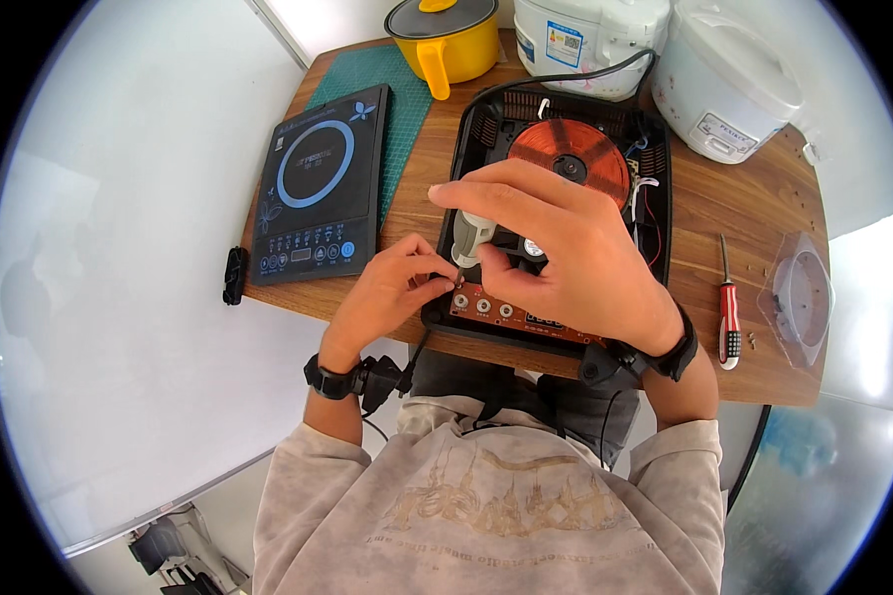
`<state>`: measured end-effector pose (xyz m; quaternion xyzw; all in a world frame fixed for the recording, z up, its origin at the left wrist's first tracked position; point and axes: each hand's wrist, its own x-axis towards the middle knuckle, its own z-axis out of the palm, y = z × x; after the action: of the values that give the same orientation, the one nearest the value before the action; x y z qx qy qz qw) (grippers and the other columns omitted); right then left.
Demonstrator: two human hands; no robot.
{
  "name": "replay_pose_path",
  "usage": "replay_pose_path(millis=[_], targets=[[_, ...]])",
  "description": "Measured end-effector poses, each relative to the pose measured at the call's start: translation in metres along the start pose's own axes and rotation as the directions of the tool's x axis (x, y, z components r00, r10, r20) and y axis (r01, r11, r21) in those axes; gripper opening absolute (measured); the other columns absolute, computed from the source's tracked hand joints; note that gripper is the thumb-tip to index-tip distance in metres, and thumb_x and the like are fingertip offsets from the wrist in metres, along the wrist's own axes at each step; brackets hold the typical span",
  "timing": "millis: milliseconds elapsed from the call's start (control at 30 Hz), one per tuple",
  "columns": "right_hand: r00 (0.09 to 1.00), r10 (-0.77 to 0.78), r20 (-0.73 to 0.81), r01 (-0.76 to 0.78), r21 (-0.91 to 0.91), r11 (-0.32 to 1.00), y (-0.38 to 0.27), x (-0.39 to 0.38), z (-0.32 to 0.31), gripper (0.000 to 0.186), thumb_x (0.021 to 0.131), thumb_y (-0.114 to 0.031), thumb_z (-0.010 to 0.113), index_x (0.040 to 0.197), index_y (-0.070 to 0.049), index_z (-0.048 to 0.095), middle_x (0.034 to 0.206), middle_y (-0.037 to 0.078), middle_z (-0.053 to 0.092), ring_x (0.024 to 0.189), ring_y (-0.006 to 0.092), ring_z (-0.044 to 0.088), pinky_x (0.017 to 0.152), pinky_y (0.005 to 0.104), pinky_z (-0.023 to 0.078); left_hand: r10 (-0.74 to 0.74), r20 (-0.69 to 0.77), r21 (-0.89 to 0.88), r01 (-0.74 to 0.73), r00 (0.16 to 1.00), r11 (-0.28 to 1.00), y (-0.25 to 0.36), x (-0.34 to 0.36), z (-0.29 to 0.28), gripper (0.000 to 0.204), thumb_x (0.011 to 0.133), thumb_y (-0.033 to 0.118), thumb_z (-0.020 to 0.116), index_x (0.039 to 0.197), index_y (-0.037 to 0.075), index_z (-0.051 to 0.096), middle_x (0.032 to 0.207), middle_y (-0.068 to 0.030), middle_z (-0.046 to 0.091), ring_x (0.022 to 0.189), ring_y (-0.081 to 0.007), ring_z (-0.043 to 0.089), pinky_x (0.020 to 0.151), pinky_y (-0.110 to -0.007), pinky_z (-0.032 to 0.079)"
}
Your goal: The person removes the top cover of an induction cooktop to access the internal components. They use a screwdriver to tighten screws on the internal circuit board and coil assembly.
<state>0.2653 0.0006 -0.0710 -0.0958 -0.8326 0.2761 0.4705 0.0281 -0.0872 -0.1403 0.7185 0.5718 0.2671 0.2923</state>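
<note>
Copper windings of a round coil [571,144] lie bare toward the far end of an uncovered black casing [478,117], which sits at the middle of the desk [700,208] and reaches its near edge. Along the casing's near side, a brown circuit board [481,303] already lies in its place. At the board's left end, the right hand [575,248] holds a pale grey driver [471,236] nearly upright, its thumb and fingers curled around the body with one finger extended past it. The left hand [405,286] brings thumb and forefinger almost together beside the driver's tip; whether they pinch the bit, a screw or nothing, I cannot tell.

So the work looks part-way: cover off, insides laid bare, fastening at the board in hand. Whether a screw is going in or coming out does not show. Loose screws [752,342] lie near the desk's right edge, beside a red-and-black screwdriver [728,322]. Toward the left edge, a black glass panel [318,213] lies apart from the casing; the casing has yet to be closed.
</note>
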Motion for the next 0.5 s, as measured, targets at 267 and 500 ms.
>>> replay_pose_path(millis=[267,500], targets=[[0.999,0.032,-0.036,-0.032,-0.002,0.999,-0.005,-0.001,0.002,0.047,0.075,-0.009,0.086,0.121,-0.015,0.076,0.111,0.007,0.063,0.087,0.0206,0.066,0.072,0.0306,0.057,-0.058,-0.021,-0.047,0.056,0.998,0.997,0.006,-0.002,0.0,0.018,0.089,0.006,0.076,0.107,0.006,0.076,0.091,-0.0055,0.055,0.079,-0.021,0.057,0.069,-0.034,0.047],[0.997,0.077,0.003,-0.077,0.06,0.995,-0.017,-0.002,0.007,0.032,0.081,-0.014,0.083,0.113,-0.012,0.076,0.1,0.006,0.057,0.081,0.0236,0.064,0.067,0.0347,0.057,0.031,-0.045,-0.037,-0.033,0.998,0.999,-0.005,0.001,0.004,0.02,0.088,0.005,0.076,0.108,0.006,0.076,0.095,-0.0073,0.057,0.085,-0.0241,0.06,0.075,-0.035,0.05]])
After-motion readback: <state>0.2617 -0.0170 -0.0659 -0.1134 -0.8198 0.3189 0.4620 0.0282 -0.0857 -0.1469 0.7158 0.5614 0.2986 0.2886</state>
